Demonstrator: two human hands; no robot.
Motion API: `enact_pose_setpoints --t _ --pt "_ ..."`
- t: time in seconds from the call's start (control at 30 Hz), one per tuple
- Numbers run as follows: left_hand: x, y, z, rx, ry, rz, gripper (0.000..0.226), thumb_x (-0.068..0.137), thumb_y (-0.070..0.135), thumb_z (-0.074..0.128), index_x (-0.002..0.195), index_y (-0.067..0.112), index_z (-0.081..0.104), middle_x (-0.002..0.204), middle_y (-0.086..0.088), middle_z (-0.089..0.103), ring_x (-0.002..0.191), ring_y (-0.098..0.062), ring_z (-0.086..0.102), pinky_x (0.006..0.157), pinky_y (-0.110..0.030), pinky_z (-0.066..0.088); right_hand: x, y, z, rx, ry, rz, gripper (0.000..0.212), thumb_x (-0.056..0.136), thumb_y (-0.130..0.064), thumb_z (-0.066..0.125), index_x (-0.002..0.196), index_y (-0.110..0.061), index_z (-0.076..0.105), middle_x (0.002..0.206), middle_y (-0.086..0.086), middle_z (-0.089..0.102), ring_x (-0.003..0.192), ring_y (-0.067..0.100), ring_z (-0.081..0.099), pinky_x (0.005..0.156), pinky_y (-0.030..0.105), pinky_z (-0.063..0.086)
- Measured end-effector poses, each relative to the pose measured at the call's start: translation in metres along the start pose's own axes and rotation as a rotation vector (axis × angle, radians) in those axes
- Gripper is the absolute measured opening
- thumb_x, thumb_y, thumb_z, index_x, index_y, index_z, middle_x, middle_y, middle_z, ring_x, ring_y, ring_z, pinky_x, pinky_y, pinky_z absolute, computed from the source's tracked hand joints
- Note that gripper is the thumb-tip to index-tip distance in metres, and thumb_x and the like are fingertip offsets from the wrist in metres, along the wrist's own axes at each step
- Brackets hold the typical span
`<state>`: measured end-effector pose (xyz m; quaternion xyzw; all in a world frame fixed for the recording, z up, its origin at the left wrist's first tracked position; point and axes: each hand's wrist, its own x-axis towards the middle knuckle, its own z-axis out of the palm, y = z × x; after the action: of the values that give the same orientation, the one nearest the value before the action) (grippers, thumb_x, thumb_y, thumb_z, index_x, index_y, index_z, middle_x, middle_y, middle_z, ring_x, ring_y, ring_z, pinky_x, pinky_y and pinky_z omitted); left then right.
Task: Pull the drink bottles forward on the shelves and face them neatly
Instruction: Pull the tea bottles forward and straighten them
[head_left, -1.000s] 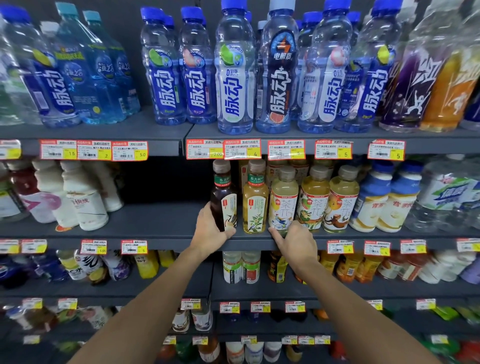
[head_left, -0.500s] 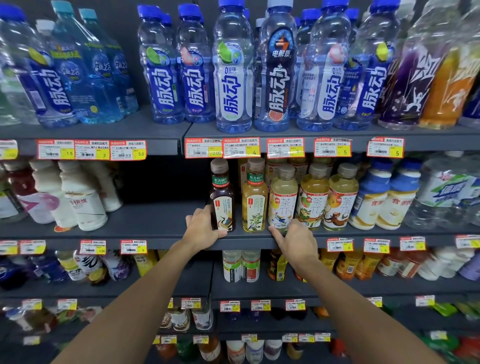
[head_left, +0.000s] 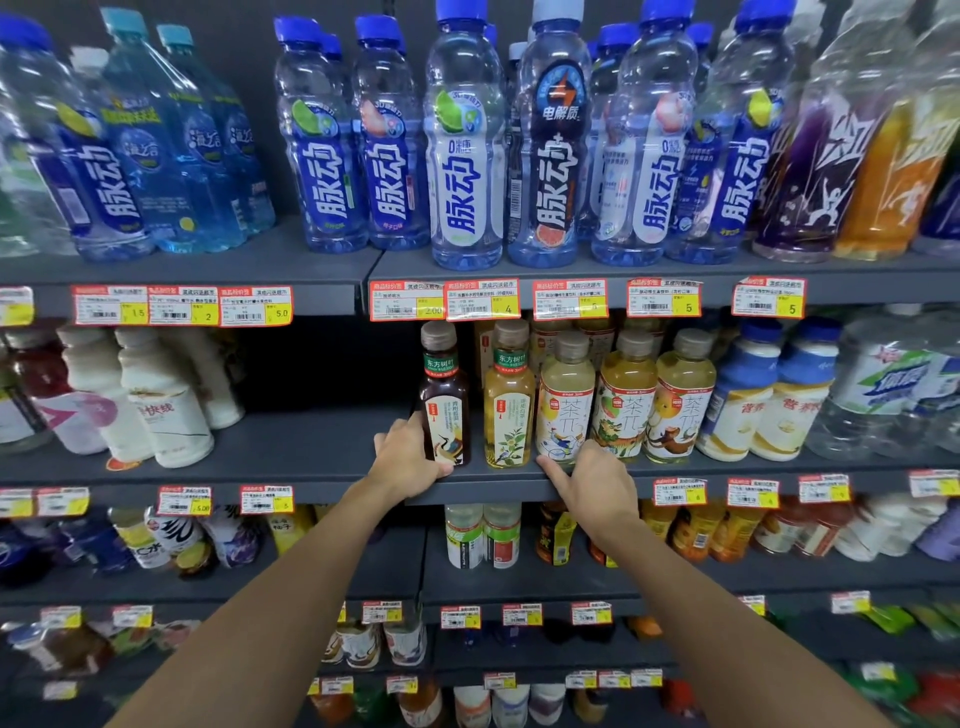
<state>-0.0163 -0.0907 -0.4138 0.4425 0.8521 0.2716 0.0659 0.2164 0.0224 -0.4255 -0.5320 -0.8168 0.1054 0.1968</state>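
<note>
Facing work is under way on the middle shelf (head_left: 311, 447) of a shop's drinks bay. A person's left hand (head_left: 410, 457) has its grip wrapped round the foot of a dark tea bottle (head_left: 445, 410), thumb across the front and fingers behind. The bottle stands upright at the shelf's front lip, its label turned outward. The right hand (head_left: 592, 478) sits low at the base of a pale tea bottle (head_left: 565, 405), thumb stretched along the lip. Its fingers are hidden behind the hand, so whether that grip closes on the bottle or only touches it cannot be told.

The step in hand looks like squaring off the tea row. Next, it seems, the dark bottle needs a small nudge to sit level with its neighbours, and the bare stretch of shelf to its left will want filling.

The front of that row holds five tea bottles. They are the dark one, a yellow-green tea bottle (head_left: 508, 410) beside it, and three pale ones with picture labels; more stand behind, uncounted. Two blue-topped white bottles (head_left: 743, 405) follow on the right. On the shelf above, six blue-capped sports drink bottles (head_left: 465, 156) front the central run.
</note>
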Motion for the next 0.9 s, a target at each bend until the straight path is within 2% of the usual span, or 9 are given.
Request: enact_pose_setpoints --t 0.37,0.67,0.8,0.9 --pt "-0.0019 -0.0012 0.0049 0.022 0.039 0.009 0.059 0.074 0.037 0.083 0.122 0.022 0.051 0.112 0.002 0.061 0.116 -0.019 0.050 0.092 -0.031 0.024 -0.0003 0.0011 0.0008 0.007 0.005 -0.006 0.056 0.091 -0.068 0.052 0.098 -0.012 0.050 0.092 0.006 0.063 0.088 0.026 0.064 0.062 0.031 0.045" --pt "-0.0009 -0.0012 0.0059 0.018 0.030 0.007 0.056 0.075 0.034 0.082 0.121 0.023 0.051 0.113 0.004 0.062 0.115 -0.019 0.051 0.093 -0.032 0.024 -0.0002 0.0003 -0.0006 0.027 -0.006 0.002 0.054 0.090 -0.068 0.053 0.094 -0.015 0.044 0.084 0.001 0.053 0.087 0.027 0.064 0.061 0.031 0.044" --pt "-0.0029 0.0005 0.0058 0.009 0.032 -0.003 0.055 0.075 0.033 0.081 0.119 0.022 0.051 0.105 0.007 0.058 0.114 -0.019 0.051 0.090 -0.032 0.023 0.0002 -0.0007 -0.0019 0.037 -0.027 0.010 0.055 0.090 -0.068 0.054 0.096 -0.014 0.046 0.089 0.005 0.061 0.087 0.026 0.064 0.062 0.033 0.047" --pt "-0.0030 0.0013 0.0043 0.003 0.019 -0.013 0.055 0.075 0.033 0.081 0.119 0.023 0.050 0.111 0.003 0.062 0.115 -0.020 0.052 0.090 -0.033 0.023 -0.0002 -0.0019 -0.0047 0.035 -0.042 0.012 0.054 0.091 -0.067 0.054 0.095 -0.013 0.046 0.087 0.003 0.058 0.087 0.027 0.063 0.066 0.035 0.050"
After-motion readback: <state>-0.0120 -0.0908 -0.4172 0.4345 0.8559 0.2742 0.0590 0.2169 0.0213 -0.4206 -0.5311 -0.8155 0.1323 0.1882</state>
